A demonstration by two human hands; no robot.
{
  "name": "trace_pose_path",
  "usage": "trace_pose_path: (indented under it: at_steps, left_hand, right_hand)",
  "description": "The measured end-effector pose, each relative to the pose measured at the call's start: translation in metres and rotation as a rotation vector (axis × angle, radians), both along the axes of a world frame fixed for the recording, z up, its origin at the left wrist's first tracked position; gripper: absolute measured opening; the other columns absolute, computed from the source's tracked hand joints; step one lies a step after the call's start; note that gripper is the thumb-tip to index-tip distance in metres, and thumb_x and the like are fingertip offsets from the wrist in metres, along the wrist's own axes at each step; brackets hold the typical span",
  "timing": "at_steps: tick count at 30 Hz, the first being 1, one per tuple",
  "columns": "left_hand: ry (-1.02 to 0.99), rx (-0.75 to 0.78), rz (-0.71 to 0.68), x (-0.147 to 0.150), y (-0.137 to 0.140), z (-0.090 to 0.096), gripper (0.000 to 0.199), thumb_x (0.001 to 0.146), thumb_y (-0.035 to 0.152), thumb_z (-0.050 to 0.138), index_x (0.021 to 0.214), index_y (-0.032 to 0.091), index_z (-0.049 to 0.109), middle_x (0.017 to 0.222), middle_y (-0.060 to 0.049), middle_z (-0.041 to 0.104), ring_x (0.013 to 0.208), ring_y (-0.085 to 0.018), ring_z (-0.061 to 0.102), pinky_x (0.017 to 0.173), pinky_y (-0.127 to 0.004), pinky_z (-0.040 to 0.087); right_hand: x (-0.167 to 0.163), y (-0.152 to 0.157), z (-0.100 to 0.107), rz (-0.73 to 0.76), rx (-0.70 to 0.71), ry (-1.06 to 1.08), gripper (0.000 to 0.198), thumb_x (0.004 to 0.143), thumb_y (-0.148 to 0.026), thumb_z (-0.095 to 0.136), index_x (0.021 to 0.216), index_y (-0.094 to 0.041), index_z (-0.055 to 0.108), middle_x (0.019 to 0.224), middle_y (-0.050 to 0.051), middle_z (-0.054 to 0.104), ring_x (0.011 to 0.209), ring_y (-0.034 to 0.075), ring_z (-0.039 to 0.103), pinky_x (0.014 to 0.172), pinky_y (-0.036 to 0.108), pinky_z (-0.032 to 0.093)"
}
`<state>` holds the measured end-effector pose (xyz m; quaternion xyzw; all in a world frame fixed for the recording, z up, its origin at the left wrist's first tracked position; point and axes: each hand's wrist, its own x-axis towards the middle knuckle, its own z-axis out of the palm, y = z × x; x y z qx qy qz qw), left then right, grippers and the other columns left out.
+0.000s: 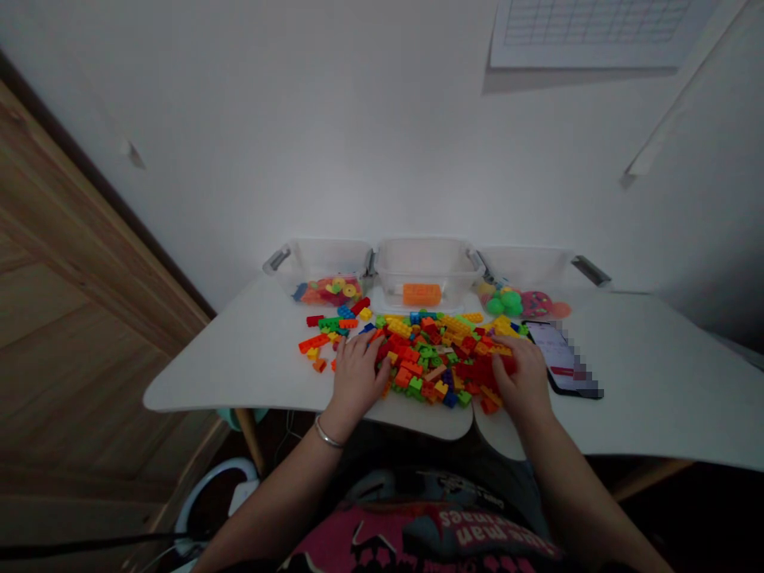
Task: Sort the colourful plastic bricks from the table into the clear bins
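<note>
A heap of toy building bricks [426, 354] in red, orange, yellow, green and blue lies on the white table in front of me. My left hand [358, 370], with a silver bracelet at its wrist, rests on the heap's left edge, fingers and thumb apart among the bricks. At the right edge, my right hand [525, 378] has its thumb and fingers around a red toy brick [506, 364]. Part of that brick is hidden by the hand, and the dim light blurs its outline.
Behind the heap stand three clear plastic boxes: a left one [325, 259] with colourful pieces, a middle one [426, 256] with an orange block, and a right one [531, 261] with balls. A phone [564, 362] lies right of my right hand on the white table [650, 382].
</note>
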<state>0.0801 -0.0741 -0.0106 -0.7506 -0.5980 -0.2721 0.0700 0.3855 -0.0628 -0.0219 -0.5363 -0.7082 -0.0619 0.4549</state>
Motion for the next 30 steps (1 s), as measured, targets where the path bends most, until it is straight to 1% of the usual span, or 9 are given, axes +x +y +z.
trace_pose_path:
  at_steps: [3,7,11,14,16,19,22,27,30]
  left_hand:
    - [0.001,0.001,0.004,0.000,0.000,0.000,0.039,0.092,0.032,0.051,0.127,0.020,0.062,0.135,-0.012,0.061,0.124,-0.031,0.053,0.115,-0.058,0.029]
    - [0.003,-0.003,0.021,0.001,0.000,0.001,0.039,0.091,0.033,0.051,0.126,0.022,0.063,0.135,-0.012,0.061,0.126,-0.032,0.052,0.115,-0.059,0.029]
    - [-0.012,-0.066,0.048,-0.002,0.004,0.005,0.039,0.095,0.035,0.046,0.127,0.022,0.063,0.138,-0.012,0.059,0.128,-0.033,0.050,0.112,-0.062,0.031]
    - [0.006,-0.099,0.057,-0.009,0.011,0.011,0.037,0.097,0.033,0.042,0.123,0.023,0.067,0.138,-0.011,0.059,0.127,-0.033,0.051,0.110,-0.064,0.032]
    - [0.034,-0.108,0.045,-0.014,0.016,0.014,0.035,0.096,0.032,0.042,0.118,0.025,0.070,0.138,-0.010,0.059,0.127,-0.033,0.051,0.110,-0.064,0.032]
    - [0.064,-0.131,-0.015,-0.021,0.025,0.019,0.032,0.095,0.029,0.046,0.112,0.028,0.073,0.136,-0.008,0.061,0.126,-0.030,0.052,0.110,-0.058,0.036]
    - [0.087,-0.145,-0.074,-0.025,0.031,0.021,0.030,0.094,0.031,0.049,0.110,0.029,0.074,0.132,-0.007,0.063,0.124,-0.027,0.054,0.107,-0.051,0.042]
    - [0.152,-0.159,-0.020,-0.029,0.038,0.020,0.033,0.096,0.035,0.045,0.110,0.027,0.074,0.133,-0.010,0.064,0.123,-0.031,0.056,0.105,-0.056,0.041]
    - [0.124,-0.138,-0.035,-0.035,0.040,0.020,0.033,0.096,0.034,0.044,0.109,0.026,0.074,0.131,-0.008,0.065,0.119,-0.029,0.058,0.104,-0.052,0.043]
  right_hand:
    - [-0.002,0.002,-0.004,0.022,-0.021,-0.005,0.026,0.087,-0.031,0.050,0.108,-0.024,0.064,0.105,0.010,0.070,0.101,0.030,0.062,0.093,0.053,0.046]
    - [-0.005,0.001,-0.004,0.054,-0.028,-0.022,0.026,0.086,-0.029,0.051,0.107,-0.024,0.065,0.104,0.009,0.071,0.102,0.030,0.063,0.093,0.052,0.047]
    - [-0.004,0.001,-0.005,0.058,-0.025,-0.033,0.026,0.087,-0.029,0.050,0.108,-0.024,0.064,0.105,0.009,0.070,0.104,0.030,0.062,0.093,0.052,0.046]
    - [-0.001,0.003,-0.006,0.061,-0.030,-0.017,0.025,0.087,-0.031,0.050,0.106,-0.024,0.064,0.105,0.009,0.071,0.103,0.030,0.063,0.093,0.052,0.047]
    - [-0.001,0.004,-0.007,0.062,-0.031,-0.003,0.025,0.087,-0.031,0.050,0.105,-0.024,0.065,0.104,0.009,0.071,0.102,0.030,0.063,0.092,0.052,0.047]
    - [-0.001,0.003,-0.007,0.068,-0.033,0.009,0.024,0.086,-0.031,0.051,0.105,-0.025,0.065,0.104,0.008,0.071,0.103,0.030,0.063,0.093,0.053,0.046]
    - [-0.002,0.003,-0.006,0.078,-0.038,0.019,0.025,0.086,-0.031,0.051,0.105,-0.026,0.066,0.104,0.008,0.071,0.104,0.031,0.063,0.093,0.054,0.046]
    - [-0.001,0.003,-0.007,0.083,-0.044,0.019,0.024,0.087,-0.031,0.051,0.105,-0.025,0.066,0.104,0.009,0.071,0.104,0.030,0.062,0.093,0.053,0.047]
    - [-0.001,0.003,-0.008,0.089,-0.046,0.009,0.024,0.087,-0.030,0.051,0.105,-0.024,0.065,0.105,0.009,0.071,0.104,0.030,0.062,0.093,0.053,0.046]
